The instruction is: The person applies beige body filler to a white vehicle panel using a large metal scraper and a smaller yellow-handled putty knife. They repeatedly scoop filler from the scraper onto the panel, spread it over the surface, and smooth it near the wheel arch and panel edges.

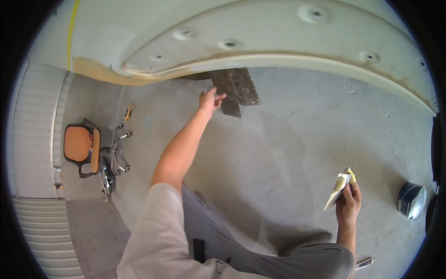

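Observation:
My left hand (pixel 212 101) reaches out just below the edge of a pale, curved body panel (pixel 278 35). Its fingers are partly stretched and spread, with nothing seen in them. Tan filler (pixel 100 70) coats the panel's lower left edge. Low on the right, my right hand (pixel 349 202) is closed around a thin, light putty spreader (pixel 332 197) smeared with cream-yellow paste (pixel 340 182). More yellow shows at the fingertips. Whether a second tool is in that grip, I cannot tell.
Dark, worn boards (pixel 232 90) lie on the concrete floor (pixel 288 139) under the panel. A dark tin (pixel 412 201) stands at the right. An orange-seated wheeled chair (pixel 79 143) is at the left, near a ribbed wall (pixel 37 116). Yellow tape (pixel 71 35) runs down the panel.

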### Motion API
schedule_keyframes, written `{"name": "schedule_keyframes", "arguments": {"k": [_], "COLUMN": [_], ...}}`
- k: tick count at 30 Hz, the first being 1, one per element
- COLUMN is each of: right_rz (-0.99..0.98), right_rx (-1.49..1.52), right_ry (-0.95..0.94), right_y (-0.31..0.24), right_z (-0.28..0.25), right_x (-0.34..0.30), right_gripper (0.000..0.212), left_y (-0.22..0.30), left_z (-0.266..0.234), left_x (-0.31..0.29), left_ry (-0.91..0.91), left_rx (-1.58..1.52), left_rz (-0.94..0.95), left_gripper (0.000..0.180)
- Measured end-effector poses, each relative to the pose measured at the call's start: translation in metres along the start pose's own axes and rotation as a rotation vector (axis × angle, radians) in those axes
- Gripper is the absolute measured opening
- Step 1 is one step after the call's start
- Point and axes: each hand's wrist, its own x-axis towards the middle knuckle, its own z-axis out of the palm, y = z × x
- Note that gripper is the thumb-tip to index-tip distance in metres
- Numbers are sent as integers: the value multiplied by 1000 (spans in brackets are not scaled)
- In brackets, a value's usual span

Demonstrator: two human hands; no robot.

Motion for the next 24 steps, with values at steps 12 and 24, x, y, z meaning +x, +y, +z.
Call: {"name": "schedule_keyframes", "arguments": {"k": [12,24], "right_rz": [-36,44], "right_rx": [-253,-344], "right_ry": [333,195], "right_y": [16,-12], "right_z": [118,199], "right_x": [-71,-63], "right_gripper": [38,38], "left_y": [3,2], "left_z": [3,-83], "left_x": [47,-83], "left_ry": [-513,-952], "left_rx": [-236,8], "left_rz": [-162,-462], "left_gripper": [50,29]}}
